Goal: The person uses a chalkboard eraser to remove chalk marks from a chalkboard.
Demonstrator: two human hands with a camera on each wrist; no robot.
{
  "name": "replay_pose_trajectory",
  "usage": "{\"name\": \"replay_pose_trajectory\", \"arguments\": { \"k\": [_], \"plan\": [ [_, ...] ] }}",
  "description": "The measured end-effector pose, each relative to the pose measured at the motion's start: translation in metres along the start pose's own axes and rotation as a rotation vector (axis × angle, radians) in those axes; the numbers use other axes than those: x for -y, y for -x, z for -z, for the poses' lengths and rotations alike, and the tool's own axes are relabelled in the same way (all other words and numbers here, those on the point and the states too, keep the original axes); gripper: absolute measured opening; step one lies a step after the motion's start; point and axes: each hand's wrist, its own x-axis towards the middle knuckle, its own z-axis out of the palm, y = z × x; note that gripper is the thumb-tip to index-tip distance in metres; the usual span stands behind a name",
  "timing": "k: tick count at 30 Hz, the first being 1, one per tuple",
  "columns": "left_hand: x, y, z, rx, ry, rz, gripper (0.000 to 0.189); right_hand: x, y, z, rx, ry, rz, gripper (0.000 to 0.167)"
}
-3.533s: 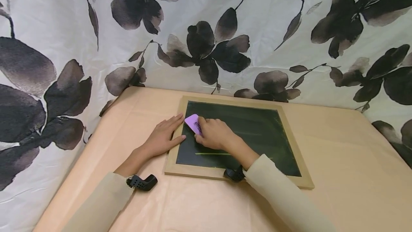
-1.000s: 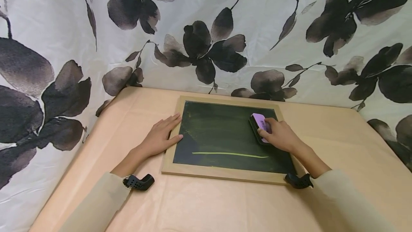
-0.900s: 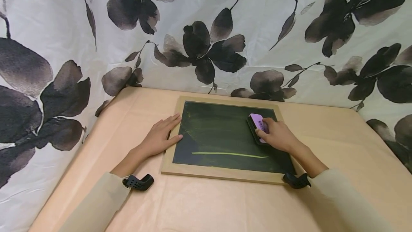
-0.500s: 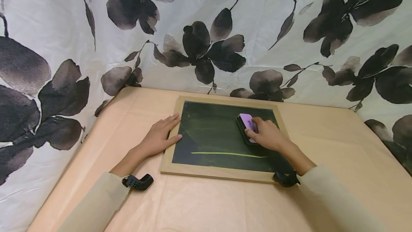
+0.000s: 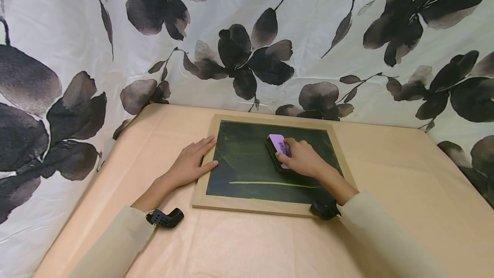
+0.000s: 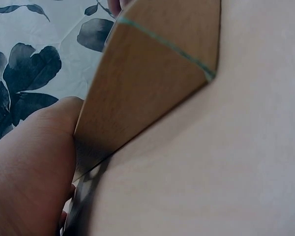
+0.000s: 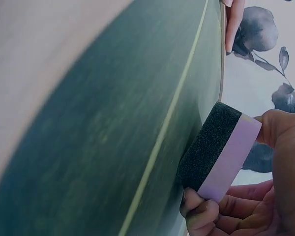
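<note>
My right hand (image 5: 302, 156) grips a purple-backed eraser (image 5: 276, 143) with a dark felt pad, thumb on one side and fingers on the other. In the right wrist view the eraser (image 7: 225, 152) has its dark pad against the green board face. The wood-framed chalkboard (image 5: 247, 145) lies on the table, and one yellow chalk line (image 5: 270, 183) runs across its lower part. My left hand (image 5: 191, 164) lies with straight, spread fingers on the board's left frame edge. In the left wrist view the wooden frame (image 6: 137, 73) is beside the left hand (image 6: 34, 167).
A peach cloth (image 5: 247, 243) covers the table around the board. Behind it hangs a white curtain (image 5: 324, 20) with dark flowers. Black wrist cameras sit on both wrists, the right one (image 5: 325, 210) over the board's front frame. Faint yellow smears mark the board.
Over the last second my right hand has slid the eraser leftward across the board, from its right side to near the middle. The left hand and the yellow line stay as they were.
</note>
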Motion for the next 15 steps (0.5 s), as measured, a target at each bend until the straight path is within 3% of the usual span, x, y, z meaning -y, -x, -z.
{"name": "replay_pose_trajectory", "arguments": {
  "k": [7, 15],
  "plan": [
    [-0.002, 0.0, 0.0, -0.007, 0.002, -0.008, 0.07, 0.013, -0.007, -0.003, 0.024, -0.041, 0.007, 0.06],
    [-0.001, -0.001, 0.0, -0.004, 0.002, -0.003, 0.07, 0.032, -0.017, -0.01, 0.047, 0.009, 0.049, 0.061]
  ]
}}
